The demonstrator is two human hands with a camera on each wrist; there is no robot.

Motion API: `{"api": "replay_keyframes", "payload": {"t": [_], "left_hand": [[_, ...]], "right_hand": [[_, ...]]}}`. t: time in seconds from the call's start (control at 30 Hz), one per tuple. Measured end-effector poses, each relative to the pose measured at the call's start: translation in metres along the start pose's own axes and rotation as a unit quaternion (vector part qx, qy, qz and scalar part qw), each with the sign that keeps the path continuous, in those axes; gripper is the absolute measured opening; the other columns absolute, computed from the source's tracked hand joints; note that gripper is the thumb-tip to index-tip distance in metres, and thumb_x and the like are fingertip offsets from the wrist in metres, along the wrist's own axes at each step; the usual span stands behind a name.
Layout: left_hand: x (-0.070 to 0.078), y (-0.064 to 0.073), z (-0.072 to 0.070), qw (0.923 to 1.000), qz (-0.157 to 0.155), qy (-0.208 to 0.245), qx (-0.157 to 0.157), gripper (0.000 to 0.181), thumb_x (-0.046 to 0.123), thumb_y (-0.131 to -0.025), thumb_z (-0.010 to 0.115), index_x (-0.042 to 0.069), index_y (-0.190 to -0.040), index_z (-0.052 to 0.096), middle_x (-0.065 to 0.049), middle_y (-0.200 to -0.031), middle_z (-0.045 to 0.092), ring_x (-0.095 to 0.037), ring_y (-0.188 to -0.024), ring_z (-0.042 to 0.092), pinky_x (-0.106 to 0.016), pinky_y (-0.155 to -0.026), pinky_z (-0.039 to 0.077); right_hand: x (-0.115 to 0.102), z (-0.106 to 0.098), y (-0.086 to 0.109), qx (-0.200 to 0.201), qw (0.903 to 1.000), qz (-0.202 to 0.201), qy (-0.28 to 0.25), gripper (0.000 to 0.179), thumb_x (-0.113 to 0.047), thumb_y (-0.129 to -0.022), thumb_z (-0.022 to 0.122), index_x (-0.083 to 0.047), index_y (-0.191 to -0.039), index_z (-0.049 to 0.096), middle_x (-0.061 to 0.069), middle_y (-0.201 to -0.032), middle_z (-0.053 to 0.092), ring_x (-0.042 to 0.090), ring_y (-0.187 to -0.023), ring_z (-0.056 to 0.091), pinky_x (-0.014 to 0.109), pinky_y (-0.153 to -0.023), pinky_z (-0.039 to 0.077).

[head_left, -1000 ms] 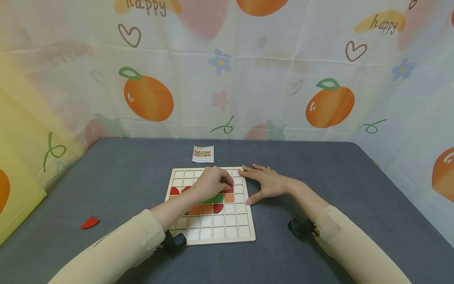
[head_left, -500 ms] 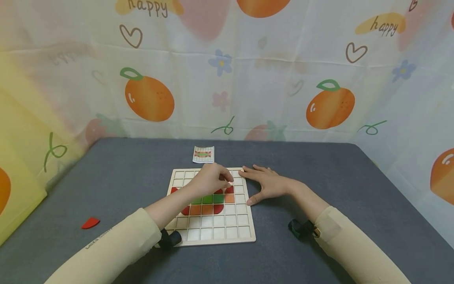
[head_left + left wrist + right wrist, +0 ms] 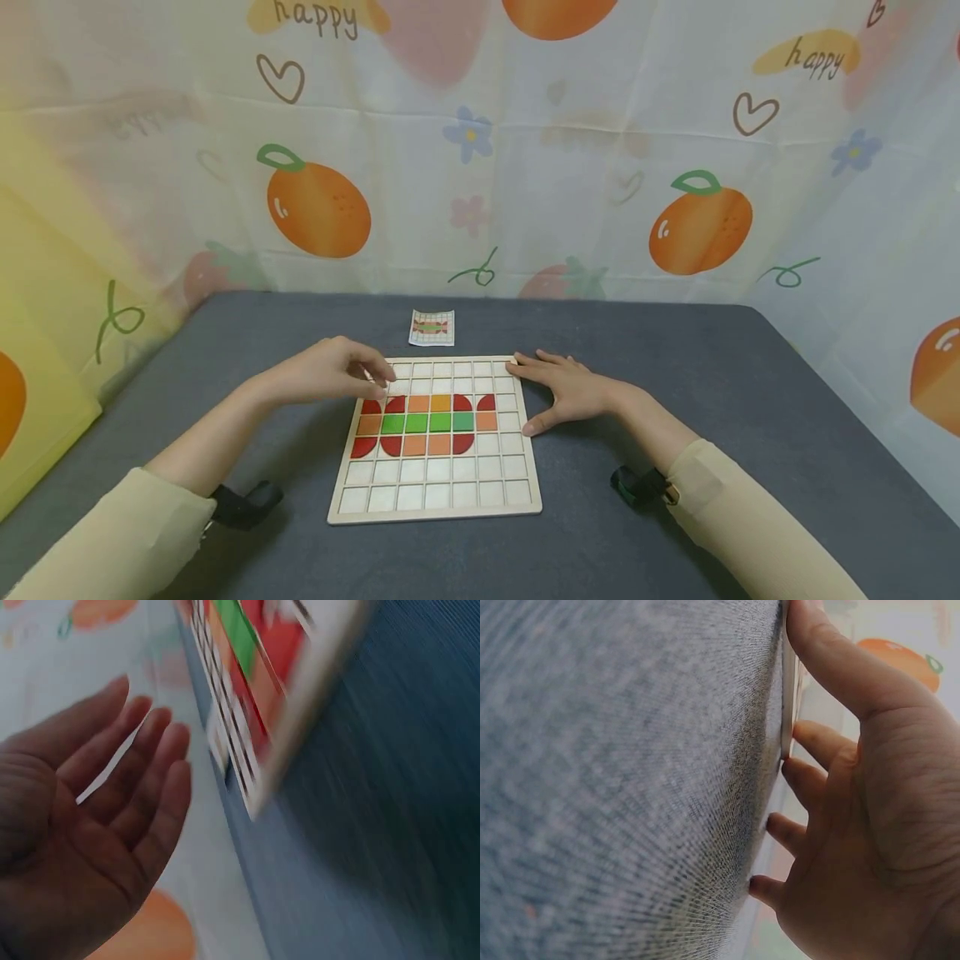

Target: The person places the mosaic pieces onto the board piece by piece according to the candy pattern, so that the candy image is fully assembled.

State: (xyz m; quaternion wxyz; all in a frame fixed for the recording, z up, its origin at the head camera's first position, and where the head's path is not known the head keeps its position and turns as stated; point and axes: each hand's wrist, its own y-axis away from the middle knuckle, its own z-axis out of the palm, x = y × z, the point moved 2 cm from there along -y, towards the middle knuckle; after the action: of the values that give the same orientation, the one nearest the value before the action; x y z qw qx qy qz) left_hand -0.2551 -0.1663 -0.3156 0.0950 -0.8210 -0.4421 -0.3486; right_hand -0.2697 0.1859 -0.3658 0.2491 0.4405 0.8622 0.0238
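My left hand hangs over the upper left corner of a pale wooden grid board, fingers loosely bent and holding nothing. The left wrist view shows the bare palm. My right hand lies spread at the board's right side, its thumb and fingertips touching the edge. Colored tiles fill part of the grid: green tiles run through the middle row, with orange tiles and rounded red tiles around them. A red tile sits at the right end of the upper colored row.
A small card printed with a colored grid pattern lies behind the board. The dark grey table meets a fruit-print cloth at the back. Dark camera straps circle both wrists.
My left hand has moved left, off the red tile at the right of the pattern, uncovering the colored rows. Its forearm now covers the loose red piece's spot. The right hand stays put.
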Motion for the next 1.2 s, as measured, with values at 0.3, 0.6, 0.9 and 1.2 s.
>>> {"api": "replay_keyframes", "payload": {"t": [0.3,0.6,0.9,1.2], "left_hand": [[-0.067,0.058,-0.029,0.9962,-0.053,0.036,-0.058,0.04,0.029,-0.088,0.074,0.009,-0.122,0.067,-0.008,-0.118,0.069,-0.003,-0.1,0.065,-0.022,-0.081,0.052],[-0.106,0.094,-0.04,0.9763,-0.022,0.151,-0.153,0.047,0.009,-0.085,0.074,-0.008,-0.127,0.058,0.002,-0.109,0.062,-0.008,-0.085,0.059,-0.024,-0.071,0.056],[-0.134,0.118,-0.045,0.9586,0.006,0.211,-0.191,0.033,-0.002,-0.085,0.068,-0.007,-0.118,0.062,0.009,-0.099,0.062,-0.004,-0.079,0.054,-0.021,-0.066,0.052],[-0.148,0.129,-0.043,0.9699,-0.004,0.178,-0.166,0.034,-0.002,-0.08,0.071,-0.003,-0.113,0.064,0.011,-0.099,0.063,-0.013,-0.072,0.046,-0.021,-0.06,0.048]], "right_hand": [[-0.001,0.001,0.0,-0.001,1.0,-0.001,0.001,0.098,-0.06,-0.081,0.072,-0.028,-0.158,0.021,0.003,-0.169,0.011,0.037,-0.157,0.0,0.071,-0.118,0.002],[-0.002,0.0,0.001,-0.001,1.0,-0.001,-0.002,0.099,-0.059,-0.081,0.072,-0.027,-0.158,0.021,0.004,-0.169,0.011,0.038,-0.156,0.0,0.071,-0.118,0.002],[0.0,0.001,0.001,-0.003,1.0,0.0,0.002,0.099,-0.06,-0.08,0.072,-0.028,-0.159,0.02,0.003,-0.169,0.01,0.038,-0.157,0.0,0.071,-0.118,0.003],[0.0,-0.001,0.001,-0.005,1.0,0.0,0.001,0.099,-0.06,-0.081,0.072,-0.026,-0.159,0.021,0.003,-0.169,0.01,0.037,-0.157,0.0,0.07,-0.119,0.002]]}}
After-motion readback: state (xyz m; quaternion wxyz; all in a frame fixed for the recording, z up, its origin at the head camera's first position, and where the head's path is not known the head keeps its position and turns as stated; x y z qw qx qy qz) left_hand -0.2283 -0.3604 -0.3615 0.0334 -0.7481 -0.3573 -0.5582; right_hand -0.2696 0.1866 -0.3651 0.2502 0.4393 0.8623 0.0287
